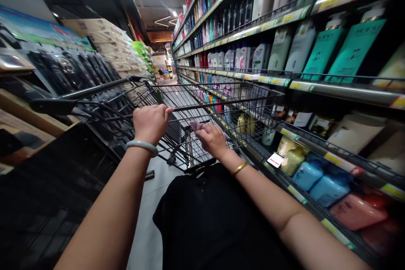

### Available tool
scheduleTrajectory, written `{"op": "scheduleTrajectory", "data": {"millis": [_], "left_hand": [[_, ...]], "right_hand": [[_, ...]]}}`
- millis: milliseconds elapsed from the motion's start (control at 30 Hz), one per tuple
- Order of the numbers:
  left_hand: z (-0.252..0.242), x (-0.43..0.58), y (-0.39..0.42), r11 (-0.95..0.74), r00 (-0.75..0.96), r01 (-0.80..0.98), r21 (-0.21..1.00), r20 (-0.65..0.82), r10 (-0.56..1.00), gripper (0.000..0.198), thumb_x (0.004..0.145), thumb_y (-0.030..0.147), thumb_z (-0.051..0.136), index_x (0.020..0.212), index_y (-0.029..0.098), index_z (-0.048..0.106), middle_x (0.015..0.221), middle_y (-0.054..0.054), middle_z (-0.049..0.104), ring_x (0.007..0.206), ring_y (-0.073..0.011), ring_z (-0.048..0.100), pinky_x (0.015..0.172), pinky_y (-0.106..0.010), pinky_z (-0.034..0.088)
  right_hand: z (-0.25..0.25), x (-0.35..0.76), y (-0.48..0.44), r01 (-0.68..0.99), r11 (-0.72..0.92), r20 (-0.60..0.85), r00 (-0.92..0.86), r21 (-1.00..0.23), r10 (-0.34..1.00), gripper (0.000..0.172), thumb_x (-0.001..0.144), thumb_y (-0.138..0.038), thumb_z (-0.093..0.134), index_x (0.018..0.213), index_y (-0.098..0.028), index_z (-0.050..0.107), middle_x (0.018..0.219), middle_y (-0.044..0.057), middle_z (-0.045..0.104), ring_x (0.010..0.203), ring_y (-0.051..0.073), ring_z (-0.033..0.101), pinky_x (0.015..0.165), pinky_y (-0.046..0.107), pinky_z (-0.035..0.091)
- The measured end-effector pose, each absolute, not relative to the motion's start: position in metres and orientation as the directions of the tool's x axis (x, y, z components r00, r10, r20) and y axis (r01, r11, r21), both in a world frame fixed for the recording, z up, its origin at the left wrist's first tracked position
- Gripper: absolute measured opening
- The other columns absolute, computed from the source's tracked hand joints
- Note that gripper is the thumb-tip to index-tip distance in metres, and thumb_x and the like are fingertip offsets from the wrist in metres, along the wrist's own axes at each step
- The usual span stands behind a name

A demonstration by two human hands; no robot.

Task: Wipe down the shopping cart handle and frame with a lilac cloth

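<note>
A black wire shopping cart (186, 106) stands sideways in front of me, its handle (104, 87) off to the left. My left hand (150, 124), with a pale bangle at the wrist, is closed around the cart's near top rail. Bunched in my right hand (212, 140) is a light purple cloth (195, 125). That hand, with a gold bangle, is over the near side of the basket; whether it touches the wires I cannot tell. Through the mesh show the cart's lower frame and a wheel (171, 159).
On the right, a long shelf (303, 86) holds several rows of bottles, including teal pump bottles (356, 50) and blue bottles (329, 190). A rack of dark packaged goods (76, 67) and stacked boxes (104, 42) line the left. The aisle floor (172, 93) runs between them.
</note>
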State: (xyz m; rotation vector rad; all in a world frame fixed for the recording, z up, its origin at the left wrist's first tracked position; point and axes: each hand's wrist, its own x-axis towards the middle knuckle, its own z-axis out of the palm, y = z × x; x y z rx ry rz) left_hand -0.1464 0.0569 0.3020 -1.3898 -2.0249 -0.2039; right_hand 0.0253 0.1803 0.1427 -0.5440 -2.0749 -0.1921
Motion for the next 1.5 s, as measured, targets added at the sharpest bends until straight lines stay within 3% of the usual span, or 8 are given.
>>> {"op": "scheduleTrajectory", "data": {"millis": [267, 533, 667, 800, 1000, 1267, 1367, 1500], "left_hand": [[0.304, -0.163, 0.059, 0.455, -0.259, 0.861, -0.227, 0.574, 0.777, 0.069, 0.104, 0.059, 0.017, 0.097, 0.018, 0.073, 0.105, -0.016, 0.076, 0.100, -0.0367, 0.069, 0.071, -0.041, 0.031], [0.307, -0.178, 0.065, 0.481, -0.306, 0.853, -0.204, 0.550, 0.777, 0.066, 0.103, 0.056, 0.020, 0.101, 0.018, 0.074, 0.112, -0.016, 0.076, 0.106, -0.0379, 0.068, 0.074, -0.040, 0.032], [0.307, -0.179, 0.071, 0.511, -0.333, 0.837, -0.196, 0.559, 0.759, 0.065, 0.103, 0.055, 0.021, 0.103, 0.017, 0.074, 0.112, -0.017, 0.075, 0.105, -0.0380, 0.067, 0.075, -0.039, 0.032], [0.305, -0.179, 0.080, 0.530, -0.345, 0.822, -0.208, 0.559, 0.754, 0.067, 0.103, 0.056, 0.019, 0.101, 0.018, 0.074, 0.111, -0.016, 0.075, 0.102, -0.0361, 0.067, 0.074, -0.039, 0.031], [0.300, -0.180, 0.091, 0.542, -0.331, 0.811, -0.219, 0.593, 0.734, 0.069, 0.103, 0.058, 0.014, 0.099, 0.018, 0.071, 0.108, -0.016, 0.075, 0.097, -0.0322, 0.065, 0.074, -0.039, 0.027], [0.304, -0.176, 0.105, 0.580, -0.366, 0.777, -0.245, 0.574, 0.733, 0.070, 0.103, 0.058, 0.016, 0.101, 0.016, 0.072, 0.107, -0.017, 0.075, 0.094, -0.0325, 0.067, 0.072, -0.037, 0.026], [0.305, -0.175, 0.113, 0.607, -0.398, 0.756, -0.246, 0.564, 0.724, 0.069, 0.103, 0.056, 0.016, 0.100, 0.016, 0.072, 0.106, -0.018, 0.075, 0.094, -0.0329, 0.067, 0.073, -0.038, 0.029], [0.303, -0.168, 0.122, 0.612, -0.380, 0.747, -0.261, 0.587, 0.715, 0.070, 0.103, 0.055, 0.012, 0.099, 0.018, 0.072, 0.102, -0.017, 0.075, 0.091, -0.0334, 0.067, 0.073, -0.040, 0.030]], "right_hand": [[0.156, 0.015, 0.194, 0.472, 0.859, 0.901, -0.254, -0.202, 0.351, 0.025, 0.101, -0.030, 0.058, 0.114, -0.031, 0.079, 0.120, 0.008, 0.069, 0.105, 0.023, 0.056, 0.093, 0.036, 0.044], [0.145, -0.009, 0.204, 0.513, 0.837, 0.851, -0.340, -0.190, 0.401, 0.023, 0.098, -0.024, 0.062, 0.108, -0.034, 0.080, 0.125, 0.006, 0.071, 0.108, 0.023, 0.057, 0.089, 0.036, 0.042], [0.145, -0.010, 0.212, 0.408, 0.865, 0.847, -0.310, -0.292, 0.433, 0.023, 0.092, -0.019, 0.069, 0.108, -0.031, 0.080, 0.120, 0.007, 0.070, 0.106, 0.023, 0.059, 0.091, 0.036, 0.048], [0.166, -0.020, 0.223, 0.201, 0.850, 0.854, -0.094, -0.486, 0.511, 0.018, 0.090, -0.017, 0.072, 0.103, -0.027, 0.079, 0.114, 0.006, 0.065, 0.111, 0.021, 0.062, 0.100, 0.035, 0.053], [0.168, -0.036, 0.242, 0.085, 0.820, 0.821, 0.143, -0.567, 0.553, 0.013, 0.092, -0.020, 0.071, 0.102, -0.023, 0.077, 0.116, 0.008, 0.062, 0.117, 0.021, 0.060, 0.108, 0.037, 0.052], [0.102, -0.032, 0.258, -0.005, 0.563, 0.550, 0.207, -0.827, 0.809, 0.011, 0.089, -0.019, 0.068, 0.098, -0.020, 0.075, 0.112, 0.007, 0.060, 0.107, 0.019, 0.062, 0.105, 0.038, 0.052], [0.119, -0.034, 0.260, -0.104, 0.531, 0.501, 0.218, -0.841, 0.837, 0.009, 0.091, -0.022, 0.069, 0.098, -0.019, 0.074, 0.109, 0.006, 0.061, 0.102, 0.017, 0.064, 0.101, 0.035, 0.054], [0.155, -0.043, 0.249, -0.118, 0.656, 0.628, 0.206, -0.746, 0.751, 0.013, 0.095, -0.030, 0.069, 0.102, -0.019, 0.071, 0.111, 0.007, 0.062, 0.104, 0.016, 0.064, 0.102, 0.030, 0.053]]}}
